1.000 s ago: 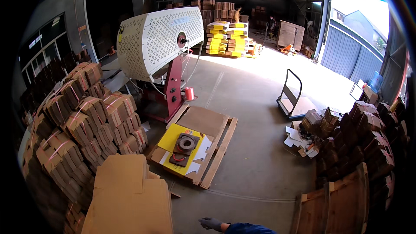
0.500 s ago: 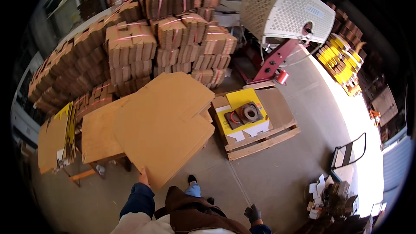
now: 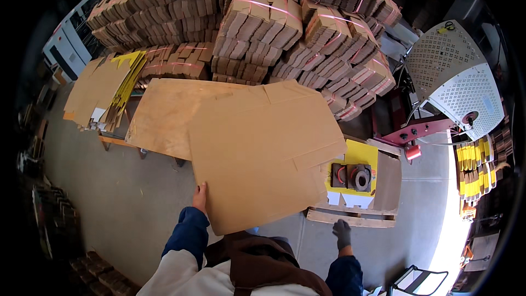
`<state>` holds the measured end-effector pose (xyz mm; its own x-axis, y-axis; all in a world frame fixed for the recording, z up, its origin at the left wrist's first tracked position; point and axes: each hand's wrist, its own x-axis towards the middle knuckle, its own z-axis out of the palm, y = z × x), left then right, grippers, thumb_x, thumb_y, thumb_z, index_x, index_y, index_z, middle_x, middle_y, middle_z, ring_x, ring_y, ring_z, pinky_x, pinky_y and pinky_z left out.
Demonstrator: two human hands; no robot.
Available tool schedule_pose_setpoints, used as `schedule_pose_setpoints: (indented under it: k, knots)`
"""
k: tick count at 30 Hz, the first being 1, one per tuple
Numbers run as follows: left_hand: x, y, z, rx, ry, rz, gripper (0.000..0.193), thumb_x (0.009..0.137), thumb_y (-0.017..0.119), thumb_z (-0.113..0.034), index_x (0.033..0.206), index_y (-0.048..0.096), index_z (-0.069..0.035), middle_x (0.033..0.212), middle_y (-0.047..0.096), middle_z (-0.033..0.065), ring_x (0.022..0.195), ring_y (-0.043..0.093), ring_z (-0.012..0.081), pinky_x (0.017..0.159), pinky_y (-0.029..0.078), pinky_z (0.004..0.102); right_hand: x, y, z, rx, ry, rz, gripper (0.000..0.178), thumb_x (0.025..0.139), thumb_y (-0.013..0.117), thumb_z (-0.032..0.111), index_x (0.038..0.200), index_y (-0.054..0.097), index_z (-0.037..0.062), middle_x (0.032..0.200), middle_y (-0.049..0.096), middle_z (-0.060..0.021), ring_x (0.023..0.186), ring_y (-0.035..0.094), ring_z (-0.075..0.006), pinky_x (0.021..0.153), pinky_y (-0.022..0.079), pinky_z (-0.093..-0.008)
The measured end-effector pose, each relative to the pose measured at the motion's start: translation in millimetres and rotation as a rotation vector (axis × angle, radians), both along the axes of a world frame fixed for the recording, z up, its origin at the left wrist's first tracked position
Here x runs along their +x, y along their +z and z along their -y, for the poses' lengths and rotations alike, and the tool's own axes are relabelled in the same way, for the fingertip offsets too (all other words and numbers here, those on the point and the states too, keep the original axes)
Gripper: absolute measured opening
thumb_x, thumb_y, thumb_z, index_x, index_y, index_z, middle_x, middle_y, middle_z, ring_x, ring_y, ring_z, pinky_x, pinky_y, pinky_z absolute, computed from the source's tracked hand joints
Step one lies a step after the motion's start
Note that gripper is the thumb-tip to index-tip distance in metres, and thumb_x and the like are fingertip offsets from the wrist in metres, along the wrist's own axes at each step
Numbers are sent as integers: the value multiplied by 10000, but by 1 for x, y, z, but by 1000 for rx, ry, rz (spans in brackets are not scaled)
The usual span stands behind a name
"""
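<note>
Tan, creased cardboard [image 3: 263, 159] is clamped in the left hand [image 3: 200, 198], the gloved right hand [image 3: 342, 232] unclear in grip.

1. I see a big brown apron [image 3: 266, 268] worn up front.
2. White cloth [image 3: 183, 277] peeks out on the apron's left side.
3. A dark blue left sleeve [image 3: 188, 234] is also left of the apron.
4. A dark blue right sleeve [image 3: 345, 276] is right of the apron.
5. Also right of the apron, the right hand [image 3: 342, 233] wears a grey glove [image 3: 343, 238].
</note>
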<state>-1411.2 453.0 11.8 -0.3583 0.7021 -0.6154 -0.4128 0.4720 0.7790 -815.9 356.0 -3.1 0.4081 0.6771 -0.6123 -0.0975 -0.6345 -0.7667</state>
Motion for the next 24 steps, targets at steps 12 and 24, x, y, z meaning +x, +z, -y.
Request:
schedule_pose_setpoints:
  k: [12, 24]
  knots:
    - [6, -9, -23, -224, -179, -303, 765, 1010, 546, -574, 1468, 459, 34, 1424, 573, 167, 1274, 570, 297, 1067, 453, 434, 28, 71, -320, 270, 551, 860, 637, 969, 624, 460, 1411, 546, 8, 1375, 592, -273, 1226, 595, -435, 1027, 478, -460]
    - [-2, -11, -90, -132, -132, -635, 530, 1037, 604, -356, 1421, 525, 1, 1256, 683, 125, 1103, 645, 219, 967, 499, 331, -14, 54, -463, 71, 807, 536, 888, 916, 626, 633, 1512, 422, 7, 1443, 547, -279, 1315, 548, -432, 1078, 451, -445]
